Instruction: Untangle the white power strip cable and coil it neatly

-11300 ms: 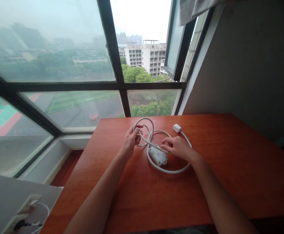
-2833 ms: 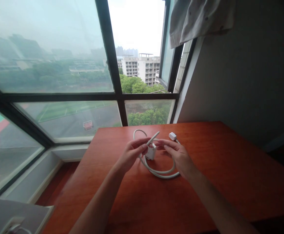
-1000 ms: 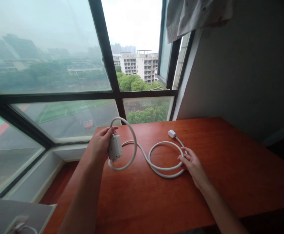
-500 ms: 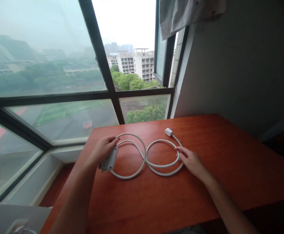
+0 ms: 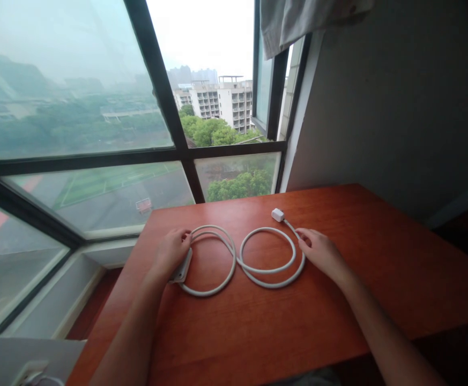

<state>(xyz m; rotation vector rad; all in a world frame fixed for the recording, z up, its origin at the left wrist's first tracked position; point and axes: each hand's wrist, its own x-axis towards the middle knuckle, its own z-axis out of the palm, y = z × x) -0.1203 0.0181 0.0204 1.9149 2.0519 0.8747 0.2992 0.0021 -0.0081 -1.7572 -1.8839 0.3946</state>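
Note:
A white cable lies on the reddish-brown table in two side-by-side loops, like a figure eight. At its left end is a grey-white box, a power strip by its look, partly hidden under my left hand. The fingers of that hand are closed on the cable at the top of the left loop, beside the box. My right hand pinches the cable at the outer right side of the right loop. Beyond it, the cable's far end carries a white plug, resting on the table.
The table reaches back to a dark-framed window, with one pane swung open. A light cloth hangs at the top. A grey wall rises on the right. At the lower left is a white fixture with a cord.
My right hand has shifted up the cable toward the plug, off the inner loop. My left hand has lowered, and the top of the left loop has dropped closer to the table.

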